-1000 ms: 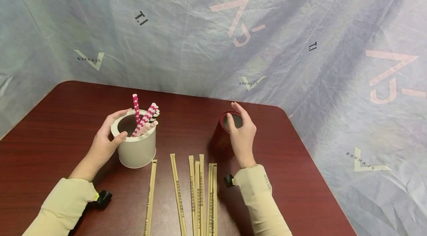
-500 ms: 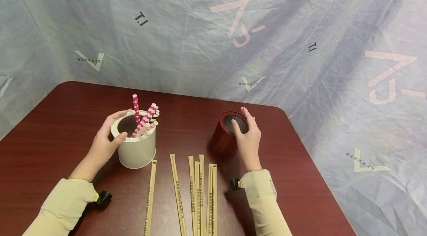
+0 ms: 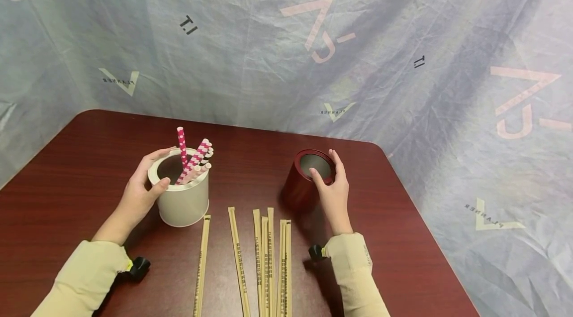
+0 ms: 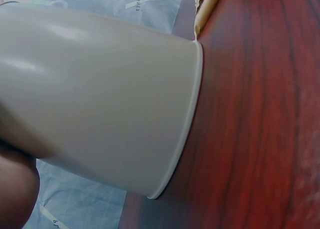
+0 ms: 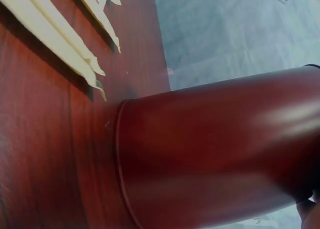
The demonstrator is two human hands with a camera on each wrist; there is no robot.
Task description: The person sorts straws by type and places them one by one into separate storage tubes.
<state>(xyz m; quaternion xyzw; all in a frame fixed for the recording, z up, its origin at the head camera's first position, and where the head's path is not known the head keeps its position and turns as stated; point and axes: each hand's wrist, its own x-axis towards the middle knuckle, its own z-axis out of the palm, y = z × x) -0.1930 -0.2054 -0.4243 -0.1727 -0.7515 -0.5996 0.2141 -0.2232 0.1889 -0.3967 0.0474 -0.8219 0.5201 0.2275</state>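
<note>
My left hand holds a white round tin by its upper left side, thumb over the front rim and fingers round the back. Several patterned paper straws, pink, white and black, lean inside toward its right. Farther right stands a dark red round tin, its mouth facing up. My right hand is curved about the red tin's right side, thumb at the front rim, fingers along the far right edge. In the right wrist view a fingertip meets the red tin's wall near the top.
Several thin straws in tan paper wrappers lie lengthwise on the reddish-brown table, between the two arms. A single wrapped straw lies just below the white tin. A grey printed cloth hangs behind the table.
My right hand has shifted rightward and slightly toward me, from over the red tin's mouth to its right rim. The left hand and both tins have stayed put.
</note>
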